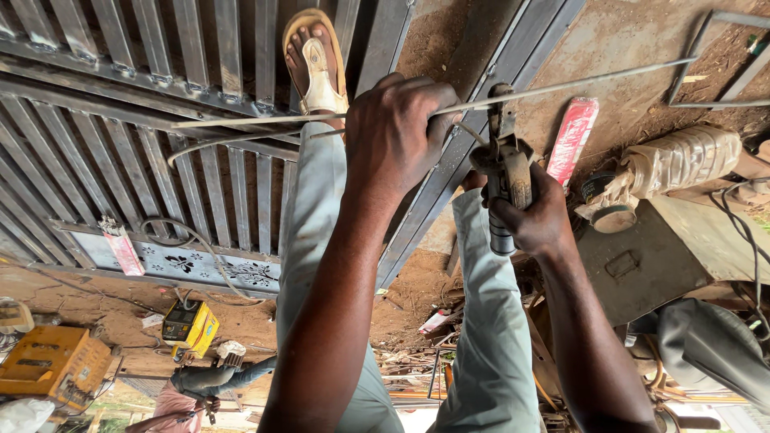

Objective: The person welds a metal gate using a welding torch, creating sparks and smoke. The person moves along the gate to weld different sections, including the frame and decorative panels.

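My left hand is closed around a long thin metal rod that runs across the view from left to upper right. Just to its right, my right hand grips the body of a grey angle grinder, whose head sits up against the rod. Under both hands lie my legs in light grey trousers. My sandalled foot rests on a slatted metal gate lying flat.
A red and white packet, a crumpled plastic bottle and a grey metal box lie at right, with black cables. A yellow machine, a yellow box and another person are at lower left.
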